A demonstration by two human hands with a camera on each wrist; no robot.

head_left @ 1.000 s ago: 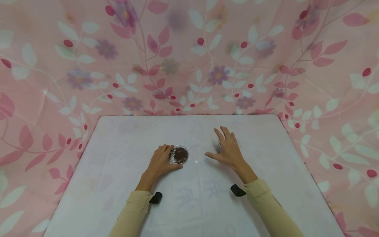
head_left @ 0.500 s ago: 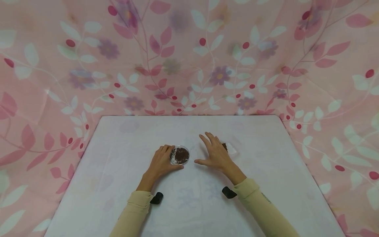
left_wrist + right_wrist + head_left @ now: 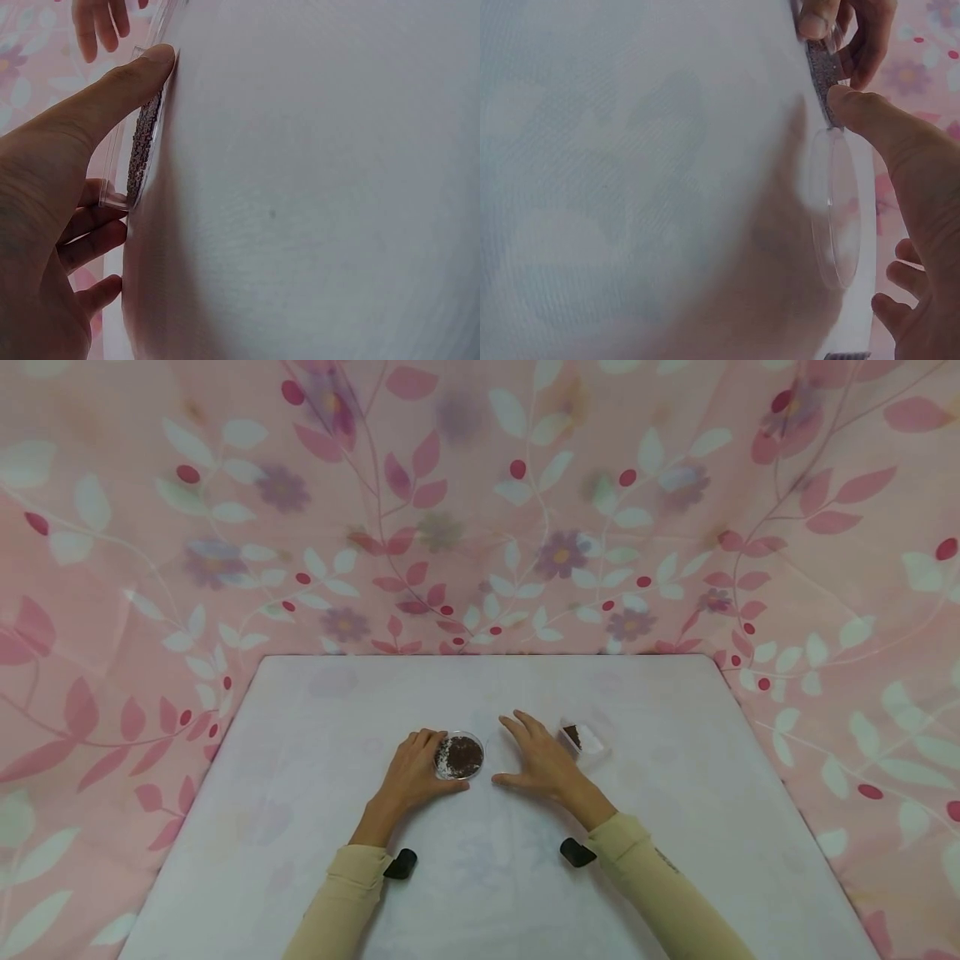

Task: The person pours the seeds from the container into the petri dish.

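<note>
Gripping the round dish (image 3: 459,756), the left hand (image 3: 408,774) curls round its rim. Dish sits flat, mouth up, mid-tabletop (image 3: 315,752). Right hand (image 3: 542,762) spread, fingers over the clear lid (image 3: 834,210).

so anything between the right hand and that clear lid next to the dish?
Nothing visible. The right hand is already over the clear lid, thumb at its rim. The left hand holds the filled dish beside it.

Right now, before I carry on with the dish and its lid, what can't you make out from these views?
- Head view: the clear lid is nearly invisible against the white table; the right hand covers part of it.
- Head view: contents of the small tray are too small to identify.
- Left wrist view: the dish shows edge-on only, partly behind the left hand.
- Right wrist view: the right fingertips are cut off by the frame edge.
</note>
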